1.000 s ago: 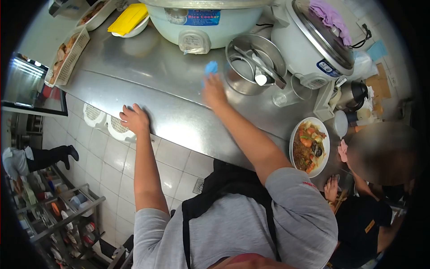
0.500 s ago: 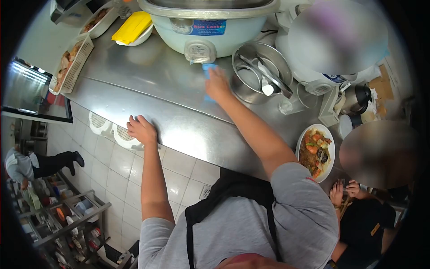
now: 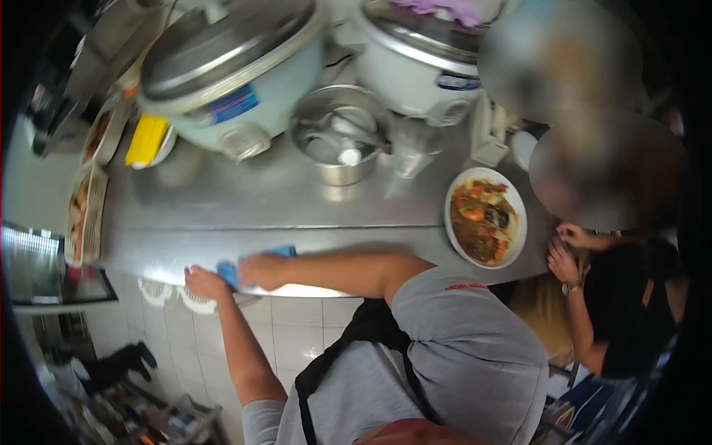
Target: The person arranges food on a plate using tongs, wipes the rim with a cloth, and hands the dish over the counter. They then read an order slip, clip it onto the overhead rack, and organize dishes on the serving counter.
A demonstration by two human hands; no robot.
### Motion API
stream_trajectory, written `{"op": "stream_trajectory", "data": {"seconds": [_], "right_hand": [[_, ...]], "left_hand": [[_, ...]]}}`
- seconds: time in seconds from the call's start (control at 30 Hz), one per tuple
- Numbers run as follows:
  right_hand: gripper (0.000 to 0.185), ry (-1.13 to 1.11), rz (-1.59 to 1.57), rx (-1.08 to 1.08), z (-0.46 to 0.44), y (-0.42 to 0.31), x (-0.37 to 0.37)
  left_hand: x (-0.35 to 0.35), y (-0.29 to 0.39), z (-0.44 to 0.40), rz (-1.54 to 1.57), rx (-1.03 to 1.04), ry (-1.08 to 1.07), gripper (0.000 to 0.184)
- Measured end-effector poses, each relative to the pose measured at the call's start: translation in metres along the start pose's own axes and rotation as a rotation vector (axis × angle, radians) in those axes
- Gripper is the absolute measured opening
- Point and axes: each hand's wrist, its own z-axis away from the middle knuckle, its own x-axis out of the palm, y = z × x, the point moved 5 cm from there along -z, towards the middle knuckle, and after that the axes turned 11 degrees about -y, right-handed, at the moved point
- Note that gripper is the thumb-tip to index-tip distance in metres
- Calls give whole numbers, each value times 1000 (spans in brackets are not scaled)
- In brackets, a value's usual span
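1. Fingers of the right hand (image 3: 265, 272) are bent down over a blue cloth (image 3: 228, 275), which shows on both sides of the hand; motion blur hides whether they grip it or only press it flat.
2. Fingers of the left hand (image 3: 206, 284) look loosely apart, with nothing seen in their grasp. They rest at the edge of the stainless-steel counter (image 3: 400, 191), just beside the cloth; whether they touch it, I cannot tell.
3. Taking the steel pot (image 3: 345, 175) of utensils as the landmark, the cloth lies nearer the wearer and to the pot's left, along the counter's front strip.
4. By its look, the cloth should handle as light, limp and unbreakable, apt to bunch or slide on smooth metal; damp or dry is not visible. A spread palm over its middle, or a gathered fold under the fingertips, seems the surest hold.
5. Behind the pot to the left stands a large rice cooker (image 3: 204, 127); behind it to the right, another rice cooker (image 3: 400, 80).
6. Just right of the pot is a clear pitcher (image 3: 415, 148); farther right and nearer the wearer, an oval white dish (image 3: 449, 216) of mixed vegetables.
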Motion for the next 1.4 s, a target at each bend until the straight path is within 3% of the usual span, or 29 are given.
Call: {"op": "stream_trajectory", "data": {"seconds": [0.03,0.07,0.13,0.3,0.4,0.53,0.73,0.9,0.97,1.03,1.07,1.1,1.13,1.2,1.27,1.33,1.4], "right_hand": [[23,-114,20,18,16,-15,-2],[23,-26,16,-13,32,-20,5],[25,52,9,-7,72,-36,1],[32,153,113,202,179,-65,-27],[39,80,89,375,241,-79,-43],[43,72,38,621,325,-94,-51],[40,267,-30,781,437,-128,-50],[32,480,161,982,514,-171,-61],[27,503,258,1111,559,-173,-60],[24,621,345,1354,610,-173,-65],[23,630,531,1502,631,-172,-70],[22,688,475,1641,643,-164,-85],[21,748,442,1805,655,-162,-106],[20,945,339,1729,652,-144,-126],[22,1070,182,1567,646,-120,-143],[28,1037,-114,1522,646,-84,-151],[34,1228,-456,1374,638,-52,-155]], "left_hand": [[-1,13,6,-270,71,-10,19],[-4,23,12,-544,143,-6,20],[9,-1,0,-379,86,7,20],[3,10,6,-489,130,-59,22],[-6,21,13,-517,119,-112,23],[10,-14,-9,-138,-48,-31,37],[-26,27,25,-116,-51,-30,48],[-45,114,110,218,428,132,37],[-33,148,153,467,593,-37,35],[-18,187,211,784,625,-332,35],[-1,197,235,854,616,-491,33],[22,224,277,841,582,-796,31],[22,247,301,801,663,-925,30],[34,284,339,879,608,-1223,29],[43,310,358,746,631,-1339,31],[43,337,371,615,586,-1470,33],[66,353,378,561,590,-1509,34]]}}
